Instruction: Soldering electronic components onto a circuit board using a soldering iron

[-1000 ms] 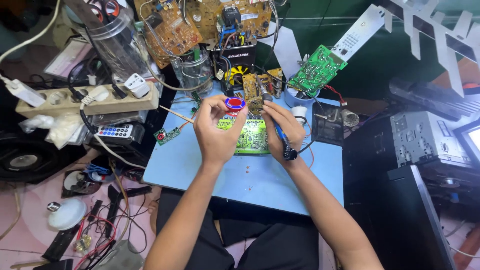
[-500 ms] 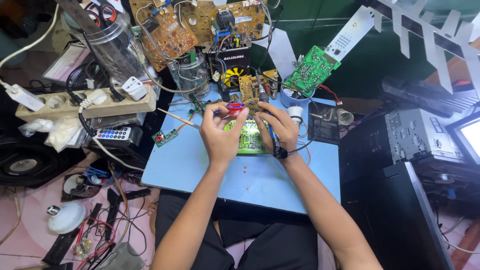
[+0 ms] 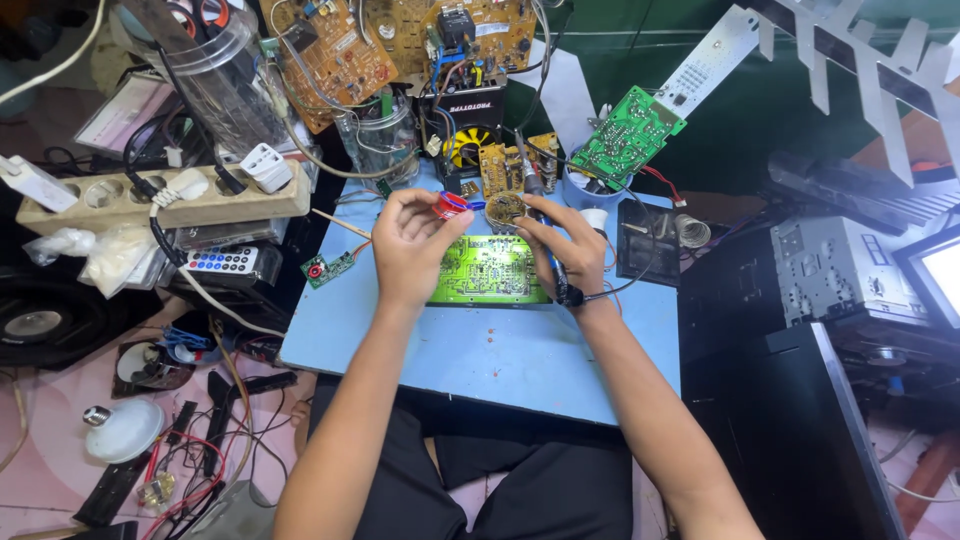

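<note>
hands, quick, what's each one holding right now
Left hand: closed on a small red and blue solder spool, pinched at the fingertips.
Right hand: closed around a soldering iron, above the green circuit board.

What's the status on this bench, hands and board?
Left hand pinching red solder spool. Right hand gripping soldering iron. Green circuit board flat on blue table. Nothing over the board.

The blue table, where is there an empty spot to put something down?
The blue table is bare along its near edge, between the green circuit board and the person's lap, under both forearms. A smaller bare patch lies at the left edge, below the small green board. The far edge, behind the left hand and right hand, is crowded with boards and wires.
</note>
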